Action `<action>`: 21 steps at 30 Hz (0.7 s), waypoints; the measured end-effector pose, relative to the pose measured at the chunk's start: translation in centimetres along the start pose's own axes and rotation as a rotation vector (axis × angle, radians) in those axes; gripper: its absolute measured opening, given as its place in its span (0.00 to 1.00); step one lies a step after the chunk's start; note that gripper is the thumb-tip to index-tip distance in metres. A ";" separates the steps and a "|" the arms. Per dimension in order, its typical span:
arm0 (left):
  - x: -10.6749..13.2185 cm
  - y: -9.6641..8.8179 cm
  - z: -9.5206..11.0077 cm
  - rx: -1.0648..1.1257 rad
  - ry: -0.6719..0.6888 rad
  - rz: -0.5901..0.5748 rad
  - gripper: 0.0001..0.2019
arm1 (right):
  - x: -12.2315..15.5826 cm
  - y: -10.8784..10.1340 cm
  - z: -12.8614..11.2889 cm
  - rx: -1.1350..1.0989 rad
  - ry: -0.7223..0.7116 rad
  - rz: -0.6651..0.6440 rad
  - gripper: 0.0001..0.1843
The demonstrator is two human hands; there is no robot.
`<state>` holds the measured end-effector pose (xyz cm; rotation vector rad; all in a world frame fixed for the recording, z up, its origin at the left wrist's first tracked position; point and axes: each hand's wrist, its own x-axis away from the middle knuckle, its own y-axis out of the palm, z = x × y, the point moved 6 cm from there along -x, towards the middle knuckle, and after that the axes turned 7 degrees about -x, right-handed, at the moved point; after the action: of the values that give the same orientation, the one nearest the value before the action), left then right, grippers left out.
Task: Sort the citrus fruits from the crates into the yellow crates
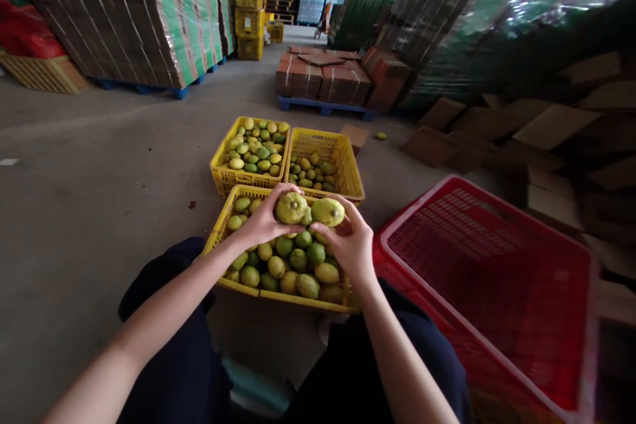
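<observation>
Sorting of lemons by hand, evidently in mid-course. The left hand is curled around 1 pale green-yellow lemon, gripping it between thumb and fingers; the right hand pinches a second, yellower fruit just to the right. Both fruits are raised over the far part of the near yellow crate. A smaller green fruit shows between them; whether it is held or lies below cannot be told.

The near crate carries a mixed load of green and yellow fruit, presumably the stock yet to be gone through. Beyond it, side by side on the floor, stand 2 more yellow crates: the far-left crate is heaped close to its rim, while the fruit in the far-right crate lies well below the rim. The work thus appears partly done, with much of it apparently left, though which crate receives which grade cannot be told. A red crate stands to the right; 1 stray fruit lies on the floor beyond the far-right crate.
</observation>
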<state>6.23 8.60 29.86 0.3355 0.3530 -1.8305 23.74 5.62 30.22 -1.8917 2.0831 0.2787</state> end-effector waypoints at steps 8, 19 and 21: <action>-0.3 -0.7 1.5 -0.237 0.290 0.044 0.28 | 0.4 0.0 -1.5 0.303 -0.236 0.009 0.26; 0.5 -0.5 2.1 -0.338 0.335 -0.059 0.26 | 0.6 1.4 -1.4 0.424 -0.320 -0.024 0.23; 0.5 -0.7 1.9 -0.331 0.308 -0.040 0.26 | 0.5 1.4 -1.3 0.384 -0.301 -0.026 0.23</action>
<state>5.36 7.57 31.42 0.3803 0.8697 -1.7233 22.17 4.86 31.18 -1.5426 1.7635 0.1334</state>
